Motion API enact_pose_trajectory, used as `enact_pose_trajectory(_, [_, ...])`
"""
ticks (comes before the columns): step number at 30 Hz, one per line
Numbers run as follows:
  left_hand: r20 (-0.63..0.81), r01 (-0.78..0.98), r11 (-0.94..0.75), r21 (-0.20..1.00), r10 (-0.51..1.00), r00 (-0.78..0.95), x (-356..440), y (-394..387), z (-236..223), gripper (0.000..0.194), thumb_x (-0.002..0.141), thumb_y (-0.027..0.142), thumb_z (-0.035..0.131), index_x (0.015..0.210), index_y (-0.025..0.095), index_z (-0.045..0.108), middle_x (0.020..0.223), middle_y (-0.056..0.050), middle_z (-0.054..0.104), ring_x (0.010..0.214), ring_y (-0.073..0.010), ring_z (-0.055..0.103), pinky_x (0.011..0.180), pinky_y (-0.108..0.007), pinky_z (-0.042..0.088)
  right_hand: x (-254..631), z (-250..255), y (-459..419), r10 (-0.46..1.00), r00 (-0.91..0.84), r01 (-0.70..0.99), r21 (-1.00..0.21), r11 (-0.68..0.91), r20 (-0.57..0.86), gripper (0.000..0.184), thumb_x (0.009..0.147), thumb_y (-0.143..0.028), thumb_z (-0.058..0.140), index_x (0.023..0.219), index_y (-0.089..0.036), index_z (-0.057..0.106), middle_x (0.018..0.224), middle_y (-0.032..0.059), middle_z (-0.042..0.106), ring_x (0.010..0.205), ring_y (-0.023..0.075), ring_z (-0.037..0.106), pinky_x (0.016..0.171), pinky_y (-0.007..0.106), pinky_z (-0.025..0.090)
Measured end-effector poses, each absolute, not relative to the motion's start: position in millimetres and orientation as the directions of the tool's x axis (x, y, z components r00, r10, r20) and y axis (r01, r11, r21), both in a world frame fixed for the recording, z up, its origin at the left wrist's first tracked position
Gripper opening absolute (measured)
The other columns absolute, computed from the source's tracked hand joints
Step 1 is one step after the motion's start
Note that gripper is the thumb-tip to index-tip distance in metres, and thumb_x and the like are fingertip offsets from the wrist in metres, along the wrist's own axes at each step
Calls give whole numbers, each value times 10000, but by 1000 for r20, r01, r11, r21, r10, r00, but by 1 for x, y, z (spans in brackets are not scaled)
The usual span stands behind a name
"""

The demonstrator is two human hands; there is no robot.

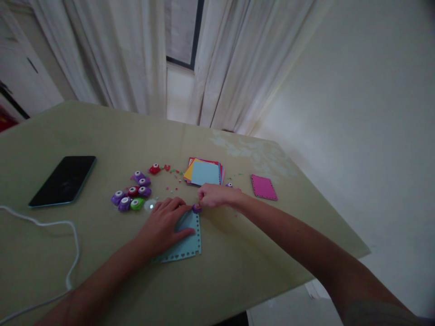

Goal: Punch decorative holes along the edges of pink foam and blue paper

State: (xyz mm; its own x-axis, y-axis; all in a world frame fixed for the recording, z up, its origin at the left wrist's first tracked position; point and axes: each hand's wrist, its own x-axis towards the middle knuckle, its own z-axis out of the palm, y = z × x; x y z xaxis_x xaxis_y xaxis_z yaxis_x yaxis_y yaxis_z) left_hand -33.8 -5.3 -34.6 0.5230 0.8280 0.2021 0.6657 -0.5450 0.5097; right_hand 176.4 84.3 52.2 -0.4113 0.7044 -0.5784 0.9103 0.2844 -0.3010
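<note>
A light blue card (185, 250) lies near the table's front, with rows of small punched shapes along its right and lower edges. My left hand (168, 224) rests flat on it, fingers and thumb spread, the fingertips reaching toward its upper right corner. At that corner sits a small purple craft punch (196, 208). My right hand (217, 195) is closed, its fingers curled and pressing down on the punch, which they partly cover. Just behind my right hand another purple punch (229, 184) shows in part.
Several purple, red and green punches (137, 203) cluster left of my hands beside a clear round disc (151, 206). Behind lies a stack of coloured cards (205, 173); a pink card (264, 187) is at right. Paper bits dot the table (112, 253). A tablet (64, 181) and white cable (75, 244) lie left.
</note>
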Motion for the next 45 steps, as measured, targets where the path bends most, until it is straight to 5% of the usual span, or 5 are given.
enact_pose_trajectory(9, [188, 691, -544, 476, 830, 525, -33, -7, -31, 498, 926, 461, 778, 1365, 244, 688, 1288, -107, 684, 1182, -353, 613, 1006, -521, 444, 186, 60, 58, 831, -396, 880, -421, 221, -391, 281, 936, -415, 798, 1073, -169, 782, 915, 41, 765, 774, 156, 654, 659, 235, 417])
enact_pose_trajectory(29, [168, 540, -691, 481, 677, 717, -37, -10, -33, 430, 1054, 163, 532, 1433, 329, 650, 1457, -43, 703, 1346, -263, 635, 1211, -518, 336, 194, 50, 29, 959, -235, 971, -68, 227, -159, 299, 1028, -228, 520, 1250, -204, 718, 1125, 170, 793, 1001, 324, 745, 802, 371, 500])
enact_pose_trajectory(33, [203, 503, -732, 459, 637, 743, -32, -16, -34, 501, 1038, 108, 485, 1472, 315, 625, 1540, -47, 654, 1397, -254, 607, 1239, -503, 349, 172, 49, 35, 926, -360, 927, -154, 341, -112, 261, 1052, -300, 559, 1248, -209, 706, 1141, 132, 785, 1037, 282, 724, 843, 345, 500])
enact_pose_trajectory(39, [175, 684, -607, 403, 785, 594, -33, -21, -29, 788, 904, 699, 731, 1525, 231, 607, 1526, -189, 613, 1435, -459, 505, 1199, -645, 369, 114, 38, 72, 777, -628, 699, -410, 585, 40, 245, 1036, -234, 644, 1266, -171, 702, 1303, 109, 723, 1099, 212, 686, 973, 313, 502])
enact_pose_trajectory(45, [165, 478, -678, 558, 655, 737, -44, -16, -26, 613, 1000, 332, 648, 1595, 292, 509, 1684, -90, 493, 1576, -355, 413, 1302, -589, 307, 64, 21, 91, 701, -707, 610, -422, 671, 92, 276, 960, -333, 772, 1184, -182, 715, 1217, 108, 755, 1067, 263, 699, 900, 361, 536])
